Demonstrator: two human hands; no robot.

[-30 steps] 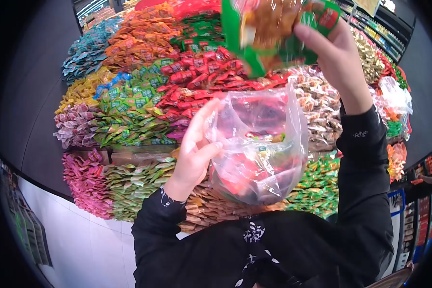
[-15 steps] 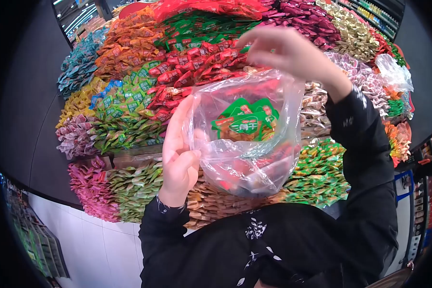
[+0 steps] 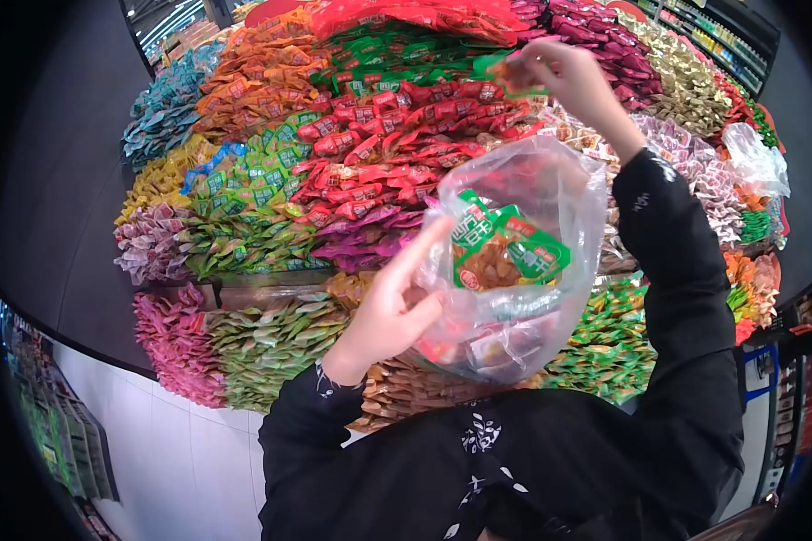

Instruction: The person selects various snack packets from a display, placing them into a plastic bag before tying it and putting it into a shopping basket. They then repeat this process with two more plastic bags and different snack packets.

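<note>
My left hand (image 3: 392, 311) grips the left edge of a clear plastic bag (image 3: 573, 225), whose mouth faces up. Inside the bag lie green snack packets (image 3: 528, 252) with white lettering, over other packets blurred by the plastic. My right hand (image 3: 564, 77) is raised beyond the bag, over the display, its fingers pinching a green and brown packet (image 3: 514, 74). Red packets (image 3: 379, 126) lie in rows just left of it, and a heap of dark green packets (image 3: 397, 59) is behind them.
Heaps of orange (image 3: 262, 68), teal (image 3: 167, 113), pink (image 3: 176, 329) and purple-red packets (image 3: 595, 45) cover the round display. A crumpled clear bag (image 3: 756, 158) lies at the right. The display's dark rim (image 3: 72, 225) curves along the left.
The bag and my left hand have moved right. My right hand, blurred and above the bag before, is slightly farther right and higher, with a packet now visible in its fingers.
</note>
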